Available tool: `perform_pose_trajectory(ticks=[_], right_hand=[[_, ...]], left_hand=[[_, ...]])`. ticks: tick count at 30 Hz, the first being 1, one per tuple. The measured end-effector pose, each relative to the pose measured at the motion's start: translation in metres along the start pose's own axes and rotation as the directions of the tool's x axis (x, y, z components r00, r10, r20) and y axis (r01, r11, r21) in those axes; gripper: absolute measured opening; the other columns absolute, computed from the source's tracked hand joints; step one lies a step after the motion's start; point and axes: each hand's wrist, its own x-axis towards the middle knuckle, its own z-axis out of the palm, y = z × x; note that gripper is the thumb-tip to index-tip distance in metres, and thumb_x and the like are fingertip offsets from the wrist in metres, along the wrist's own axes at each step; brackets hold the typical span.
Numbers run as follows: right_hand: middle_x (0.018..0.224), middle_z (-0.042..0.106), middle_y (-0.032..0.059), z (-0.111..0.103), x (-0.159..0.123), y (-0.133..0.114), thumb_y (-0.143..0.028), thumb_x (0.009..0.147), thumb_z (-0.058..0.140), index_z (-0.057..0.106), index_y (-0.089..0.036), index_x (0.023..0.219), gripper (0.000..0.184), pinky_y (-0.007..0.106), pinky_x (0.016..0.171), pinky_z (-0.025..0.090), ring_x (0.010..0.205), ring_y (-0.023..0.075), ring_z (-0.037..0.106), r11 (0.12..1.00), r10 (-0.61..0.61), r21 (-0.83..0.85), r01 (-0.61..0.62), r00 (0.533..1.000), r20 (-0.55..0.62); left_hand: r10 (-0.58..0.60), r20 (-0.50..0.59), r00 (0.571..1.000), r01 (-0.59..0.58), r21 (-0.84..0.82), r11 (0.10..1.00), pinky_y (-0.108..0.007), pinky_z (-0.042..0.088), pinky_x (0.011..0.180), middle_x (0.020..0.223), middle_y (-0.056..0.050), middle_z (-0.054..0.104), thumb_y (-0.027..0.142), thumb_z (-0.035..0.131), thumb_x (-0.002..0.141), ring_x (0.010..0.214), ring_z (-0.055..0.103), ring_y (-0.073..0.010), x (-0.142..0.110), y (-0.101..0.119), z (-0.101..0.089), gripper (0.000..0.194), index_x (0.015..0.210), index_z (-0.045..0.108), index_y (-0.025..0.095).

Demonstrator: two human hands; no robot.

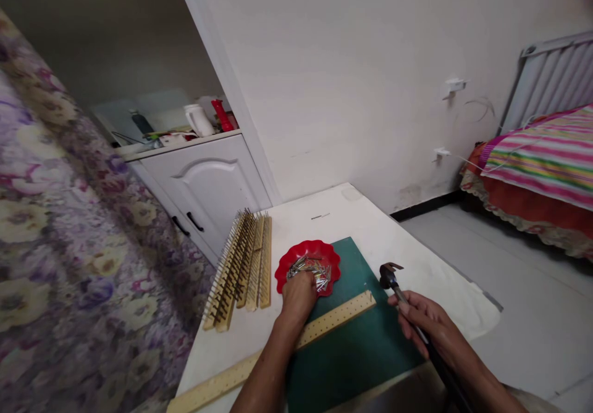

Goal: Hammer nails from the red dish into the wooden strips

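My left hand reaches into a red scalloped bowl of loose nails. Its fingers look curled among the nails, but the fingertips are hidden. A claw hammer is in my right hand, which grips it by the upper handle with the head pointing up and away. Beneath my left forearm a long wooden strip with rows of small holes lies slantwise across a green mat. One nail seems to stand at the strip's far right end.
Left of the bowl, several wooden strips bristle with upright nails. Two thin pieces lie farther back on the white table. A floral curtain hangs at the left, near a white cabinet. A bed is at the right.
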Motion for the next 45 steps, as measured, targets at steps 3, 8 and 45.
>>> perform_pose_trajectory(ticks=[3, 8, 45], right_hand=[[0.048, 0.057, -0.0063, -0.001, 0.0, 0.0, -0.045, 0.08, 0.057, 0.054, -0.017, 0.089, 0.029, 0.015, 0.03, 0.019, 0.026, 0.0029, 0.037, 1.0, -0.009, 0.014, 0.009, 1.0, 0.002], [0.049, 0.057, -0.0065, 0.001, 0.001, -0.002, -0.044, 0.081, 0.057, 0.054, -0.018, 0.089, 0.028, 0.015, 0.03, 0.02, 0.027, 0.003, 0.039, 1.0, -0.026, 0.013, 0.026, 1.0, -0.002], [0.047, 0.056, -0.0073, 0.001, -0.001, -0.006, -0.045, 0.079, 0.058, 0.055, -0.016, 0.095, 0.033, 0.014, 0.029, 0.022, 0.026, 0.0023, 0.036, 1.0, -0.026, 0.009, 0.027, 1.0, -0.015]], left_hand=[[0.009, -0.028, 1.0, -0.009, 0.0, 1.0, -0.026, 0.037, 0.059, 0.086, -0.008, 0.066, 0.018, 0.046, 0.077, 0.079, 0.06, -0.021, -0.004, 0.0, 0.001, 0.015, 0.073, 0.061, 0.018], [0.072, -0.111, 0.991, -0.077, -0.04, 0.996, -0.025, 0.036, 0.06, 0.083, -0.006, 0.063, 0.02, 0.045, 0.081, 0.077, 0.058, -0.0186, -0.009, 0.0, 0.001, 0.012, 0.079, 0.057, 0.018], [0.038, -0.178, 0.983, -0.176, -0.875, 0.451, -0.023, 0.043, 0.064, 0.068, 0.0, 0.06, 0.028, 0.053, 0.078, 0.068, 0.056, -0.0134, -0.031, 0.073, 0.04, 0.014, 0.079, 0.062, 0.017]])
